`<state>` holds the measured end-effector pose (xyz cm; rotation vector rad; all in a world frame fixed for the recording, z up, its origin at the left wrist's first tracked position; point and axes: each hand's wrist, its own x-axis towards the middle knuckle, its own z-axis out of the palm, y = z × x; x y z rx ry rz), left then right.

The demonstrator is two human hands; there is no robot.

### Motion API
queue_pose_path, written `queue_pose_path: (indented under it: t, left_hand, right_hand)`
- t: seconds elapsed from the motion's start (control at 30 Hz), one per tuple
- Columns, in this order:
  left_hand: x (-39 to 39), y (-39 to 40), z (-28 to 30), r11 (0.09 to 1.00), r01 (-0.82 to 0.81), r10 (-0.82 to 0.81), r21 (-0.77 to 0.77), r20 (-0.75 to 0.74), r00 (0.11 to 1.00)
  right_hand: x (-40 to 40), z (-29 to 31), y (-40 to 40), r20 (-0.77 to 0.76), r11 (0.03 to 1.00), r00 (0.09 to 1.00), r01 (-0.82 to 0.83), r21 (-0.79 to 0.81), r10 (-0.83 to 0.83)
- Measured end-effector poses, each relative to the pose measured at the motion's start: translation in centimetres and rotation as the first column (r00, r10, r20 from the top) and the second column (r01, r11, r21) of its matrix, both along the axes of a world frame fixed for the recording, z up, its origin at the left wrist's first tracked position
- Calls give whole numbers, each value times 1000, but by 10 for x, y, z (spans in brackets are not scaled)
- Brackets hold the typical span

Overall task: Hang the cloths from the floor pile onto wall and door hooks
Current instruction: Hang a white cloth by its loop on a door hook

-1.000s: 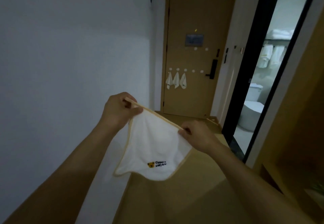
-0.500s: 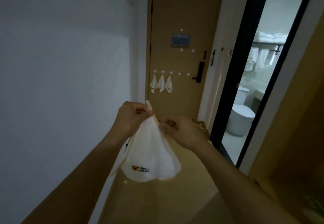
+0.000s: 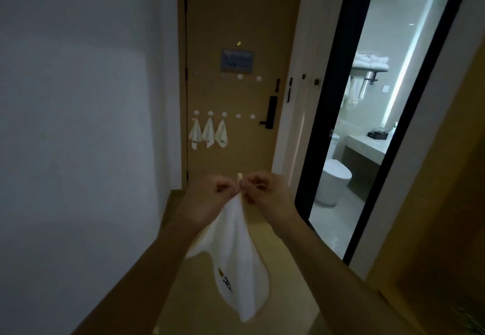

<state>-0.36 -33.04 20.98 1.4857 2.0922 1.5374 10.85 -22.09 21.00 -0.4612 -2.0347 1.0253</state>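
Hands: left hand (image 3: 210, 198) and right hand (image 3: 265, 195) both pinching top corner of white cloth (image 3: 236, 253), cloth hanging below, three cloths (image 3: 208, 133) on door hooks (image 3: 238, 116) ahead

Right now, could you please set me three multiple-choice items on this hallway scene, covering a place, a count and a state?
1. Where do the hung cloths sit on the door?
A. lower row, left end
B. upper row
C. beside the handle

2. How many cloths hang there?
A. one
B. three
C. five

3. How is the held cloth carried?
A. draped over a forearm
B. pinched at its top by both hands
C. lying on the floor

Answers: 1 A, the hung cloths fill the leftmost lower hooks; 2 B, three hang there; 3 B, left hand and right hand pinch the held cloth.
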Motion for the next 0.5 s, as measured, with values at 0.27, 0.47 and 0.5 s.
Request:
queue_pose_path:
  t: [0.27, 0.47, 0.5]
  left_hand:
    - [-82, 82, -8, 988, -100, 82, 117, 152, 985]
    - [-148, 155, -11, 976, -177, 162, 124, 124, 979]
    - [-160, 169, -11, 976, -183, 172, 121, 94, 981]
  right_hand:
    - [-93, -6, 77, -25, 991, 997, 75, -115, -78]
    - [-162, -14, 151, -69, 987, 996, 46, -152, -57]
    - [-175, -16, 165, -71, 990, 996, 51, -131, -61]
